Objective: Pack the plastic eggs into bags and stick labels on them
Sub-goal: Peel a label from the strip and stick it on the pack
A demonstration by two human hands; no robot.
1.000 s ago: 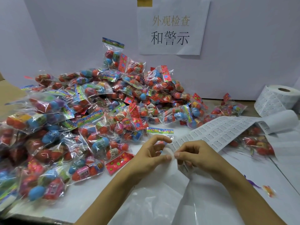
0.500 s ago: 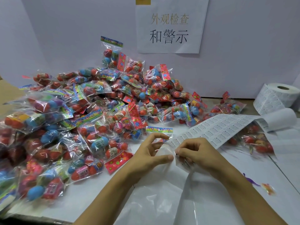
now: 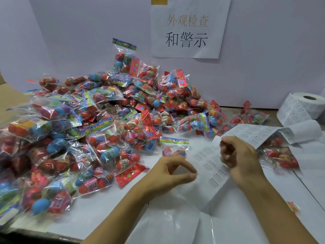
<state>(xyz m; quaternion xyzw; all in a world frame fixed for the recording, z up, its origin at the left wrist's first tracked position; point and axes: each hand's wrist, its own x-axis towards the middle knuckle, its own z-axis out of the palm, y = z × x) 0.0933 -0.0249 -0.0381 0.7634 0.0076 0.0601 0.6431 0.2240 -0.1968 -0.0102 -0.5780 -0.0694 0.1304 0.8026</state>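
Right hand (image 3: 241, 155) gripped label strip (image 3: 211, 166) running from roll (image 3: 306, 106) at counter's right edge. Left hand (image 3: 168, 175) hung beside strip, thumb and forefinger curled near each other; whether they pinched label, cannot tell. Bagged eggs (image 3: 98, 131) heaped left on counter (image 3: 98, 213).

The right hand (image 3: 235, 155) is motion-blurred; print on the label strip (image 3: 211, 166) beside it is too small to read.

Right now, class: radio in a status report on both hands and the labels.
Right hand grips label strip. Left hand curled, pinch unclear. Egg bags piled left. Nothing blocking.
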